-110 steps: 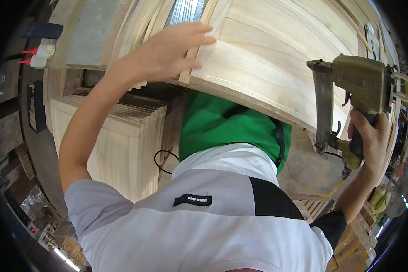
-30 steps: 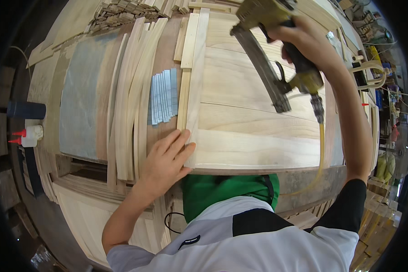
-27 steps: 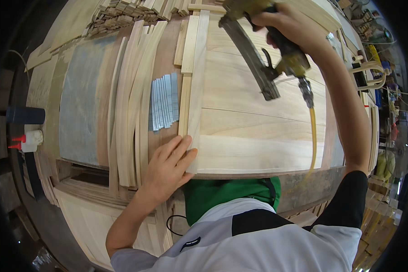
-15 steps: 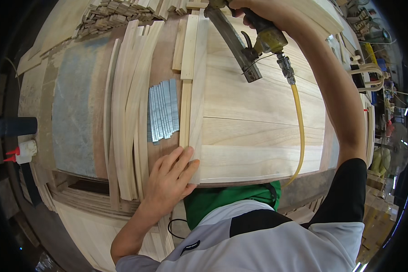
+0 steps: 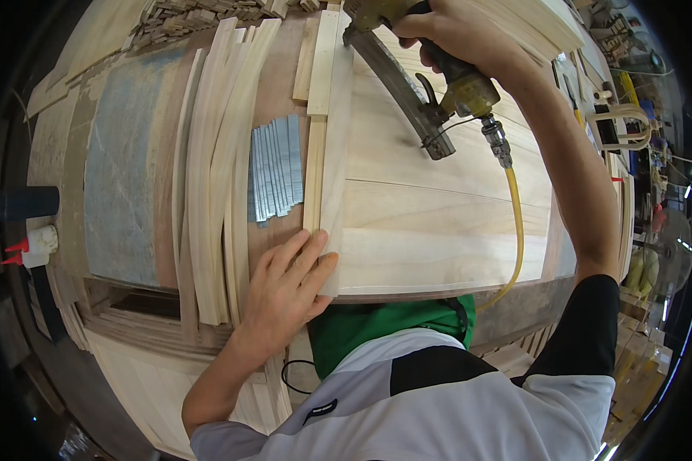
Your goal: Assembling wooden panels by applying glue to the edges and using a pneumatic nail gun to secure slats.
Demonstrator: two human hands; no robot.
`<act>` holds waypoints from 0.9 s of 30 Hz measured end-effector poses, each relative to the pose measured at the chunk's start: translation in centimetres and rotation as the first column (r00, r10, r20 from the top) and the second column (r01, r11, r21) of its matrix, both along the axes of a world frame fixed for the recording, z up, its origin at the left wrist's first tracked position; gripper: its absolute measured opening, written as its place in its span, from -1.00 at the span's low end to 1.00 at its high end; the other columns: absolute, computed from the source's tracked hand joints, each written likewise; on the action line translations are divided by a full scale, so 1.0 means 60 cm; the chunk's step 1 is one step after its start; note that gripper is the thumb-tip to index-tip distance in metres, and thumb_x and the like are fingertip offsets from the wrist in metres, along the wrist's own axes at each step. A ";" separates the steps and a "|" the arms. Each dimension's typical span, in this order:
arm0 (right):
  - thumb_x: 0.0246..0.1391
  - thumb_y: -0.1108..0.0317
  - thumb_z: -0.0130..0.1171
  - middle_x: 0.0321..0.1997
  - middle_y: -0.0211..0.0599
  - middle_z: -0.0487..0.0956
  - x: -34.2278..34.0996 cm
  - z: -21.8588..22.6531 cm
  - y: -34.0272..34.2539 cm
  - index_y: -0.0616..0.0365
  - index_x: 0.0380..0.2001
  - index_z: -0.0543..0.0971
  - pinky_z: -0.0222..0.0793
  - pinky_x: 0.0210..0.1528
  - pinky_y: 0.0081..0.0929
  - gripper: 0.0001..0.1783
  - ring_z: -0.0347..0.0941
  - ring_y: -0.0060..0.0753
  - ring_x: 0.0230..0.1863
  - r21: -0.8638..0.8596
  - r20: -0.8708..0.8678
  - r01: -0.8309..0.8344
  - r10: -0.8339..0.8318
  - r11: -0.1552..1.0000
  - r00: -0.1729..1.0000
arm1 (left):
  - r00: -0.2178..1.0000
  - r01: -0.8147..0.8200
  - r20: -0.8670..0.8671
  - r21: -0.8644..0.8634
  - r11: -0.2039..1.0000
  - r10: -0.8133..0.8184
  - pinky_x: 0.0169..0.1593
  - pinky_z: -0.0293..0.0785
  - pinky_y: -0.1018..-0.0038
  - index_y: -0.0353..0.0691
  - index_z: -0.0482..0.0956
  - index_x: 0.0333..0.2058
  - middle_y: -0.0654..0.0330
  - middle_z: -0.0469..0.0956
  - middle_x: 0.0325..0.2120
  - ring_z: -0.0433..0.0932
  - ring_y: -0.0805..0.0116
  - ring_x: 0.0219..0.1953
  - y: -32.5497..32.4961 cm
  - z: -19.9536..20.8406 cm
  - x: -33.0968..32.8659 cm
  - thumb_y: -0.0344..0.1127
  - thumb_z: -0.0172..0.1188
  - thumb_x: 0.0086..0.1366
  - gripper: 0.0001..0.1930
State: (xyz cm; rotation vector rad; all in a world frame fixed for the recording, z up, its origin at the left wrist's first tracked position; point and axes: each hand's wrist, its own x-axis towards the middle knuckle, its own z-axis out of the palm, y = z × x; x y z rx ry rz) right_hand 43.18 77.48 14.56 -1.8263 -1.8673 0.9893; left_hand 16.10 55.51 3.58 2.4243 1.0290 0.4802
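My right hand [image 5: 469,38] is wrapped round the handle of a pneumatic nail gun [image 5: 471,96] at the far side of the panel. The gun's long magazine [image 5: 400,84] slants over the panel, and its nose is beside the far part of the strips; whether it touches them I cannot tell. A yellow air hose [image 5: 517,223] runs from the handle toward me. My left hand [image 5: 281,288] lies with fingers stretched out on the near end of a narrow wooden strip [image 5: 314,169] and the pale edge board [image 5: 333,161] along the left side of the wide wooden panel [image 5: 438,253].
Silvery strips of nails [image 5: 275,173] lie left of the edge board. Beyond them are several long wooden slats [image 5: 217,169]. A white bottle with red tips [image 5: 40,246] is at the far left. Small wood offcuts [image 5: 196,21] are piled at the back.
The nail gun and my right hand have come slightly nearer to me over the panel. My left hand stays on the strip's near end, while the whole view has shifted a little.
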 end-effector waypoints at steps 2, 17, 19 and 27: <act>-0.04 0.33 0.13 -0.60 -0.28 0.53 -0.009 0.018 -0.014 0.33 -0.42 0.56 0.38 -0.56 -0.51 -0.77 0.47 -0.49 -0.63 -0.037 0.054 0.012 -0.010 0.999 0.998 | 1.000 -0.001 0.004 0.004 1.000 0.001 0.07 0.35 0.20 -0.23 0.53 -0.05 0.05 0.39 0.14 0.34 0.06 0.16 -0.001 -0.003 -0.001 -0.41 0.44 -0.30 -0.33; -0.01 0.30 0.18 -0.51 -0.28 0.53 -0.017 0.013 -0.150 0.35 -0.39 0.50 0.38 -0.62 -0.58 -0.73 0.45 -0.57 -0.65 -0.006 -0.009 -0.106 0.106 0.994 0.994 | 1.000 -0.003 0.010 0.054 0.999 0.003 0.11 0.33 0.23 -0.24 0.54 -0.07 0.08 0.39 0.14 0.33 0.09 0.17 -0.006 -0.008 -0.004 -0.36 0.43 -0.25 -0.38; 0.00 0.29 0.18 -0.51 -0.29 0.52 -0.017 0.001 -0.159 0.35 -0.38 0.49 0.38 -0.62 -0.57 -0.72 0.44 -0.57 -0.65 -0.013 -0.023 -0.127 0.126 0.992 0.992 | 1.000 -0.002 0.006 0.050 0.999 0.002 0.11 0.33 0.23 -0.24 0.54 -0.06 0.09 0.39 0.15 0.33 0.10 0.17 -0.007 -0.007 -0.004 -0.36 0.43 -0.25 -0.37; 0.03 0.26 0.17 -0.57 -0.36 0.48 -0.023 0.002 -0.211 0.33 -0.32 0.49 0.37 -0.58 -0.56 -0.70 0.43 -0.59 -0.63 -0.053 -0.010 -0.138 0.138 0.989 0.990 | 1.000 -0.011 0.026 0.057 0.998 0.009 0.14 0.30 0.24 -0.23 0.54 -0.05 0.11 0.38 0.15 0.31 0.12 0.19 -0.013 -0.011 -0.005 -0.38 0.43 -0.24 -0.37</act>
